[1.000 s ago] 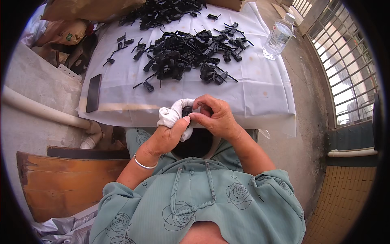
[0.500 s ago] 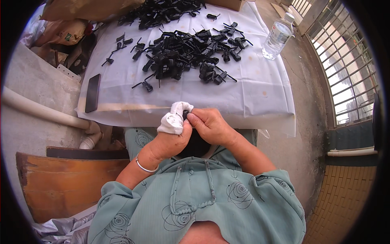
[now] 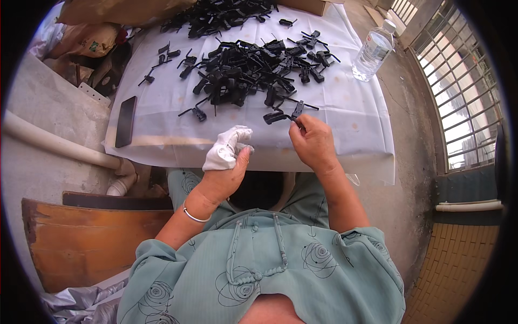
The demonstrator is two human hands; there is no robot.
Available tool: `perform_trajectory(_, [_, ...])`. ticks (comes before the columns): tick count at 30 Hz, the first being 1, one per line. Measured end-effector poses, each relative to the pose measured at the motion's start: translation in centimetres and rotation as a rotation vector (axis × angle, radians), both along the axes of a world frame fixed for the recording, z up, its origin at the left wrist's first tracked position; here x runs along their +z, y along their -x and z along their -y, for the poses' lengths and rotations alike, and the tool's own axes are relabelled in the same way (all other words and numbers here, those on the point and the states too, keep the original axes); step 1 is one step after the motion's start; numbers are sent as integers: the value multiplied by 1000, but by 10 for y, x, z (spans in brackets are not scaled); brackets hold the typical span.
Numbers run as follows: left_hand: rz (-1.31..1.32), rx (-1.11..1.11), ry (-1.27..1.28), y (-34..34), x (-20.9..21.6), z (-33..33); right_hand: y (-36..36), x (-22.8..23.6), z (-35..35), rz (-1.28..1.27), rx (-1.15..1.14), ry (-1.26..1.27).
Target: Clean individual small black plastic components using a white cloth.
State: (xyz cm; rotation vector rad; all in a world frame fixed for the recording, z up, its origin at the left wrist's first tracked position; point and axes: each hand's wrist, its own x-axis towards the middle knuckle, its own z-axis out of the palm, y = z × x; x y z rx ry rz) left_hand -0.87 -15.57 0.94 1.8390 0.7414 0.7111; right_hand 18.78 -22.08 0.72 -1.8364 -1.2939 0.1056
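Note:
A heap of small black plastic parts with thin stems [image 3: 243,70] lies on the white-covered table [image 3: 345,135]. My right hand [image 3: 314,141] is at the heap's near right edge, thumb and finger closed on one black plastic part [image 3: 276,117]. That part's blocky end points left, and its stem runs to my fingertips. My left hand [image 3: 229,156], its fingers in a white cloth glove and its thumb bare, hovers at the table's near edge. Its gloved fingers curve and its thumb stands apart, with nothing visible between them.
A second heap of black parts [image 3: 216,19] lies farther back. A dark phone [image 3: 125,121] rests at the left, and a clear water bottle [image 3: 373,51] stands at the far right. Below the table edge, a dark round opening [image 3: 261,189] shows between my knees.
My hands have parted. The right went forward and right to the heap and took hold of a black part. The small dark piece formerly between both hands no longer shows there.

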Motion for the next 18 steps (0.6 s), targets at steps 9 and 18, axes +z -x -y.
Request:
perform_trajectory(9, [-55, -455, -547, 1, 56, -3, -15, 17, 11, -649, 584, 428])
perform_trajectory(18, [447, -169, 613, 7, 36, 2, 28, 16, 13, -705, 489, 52])
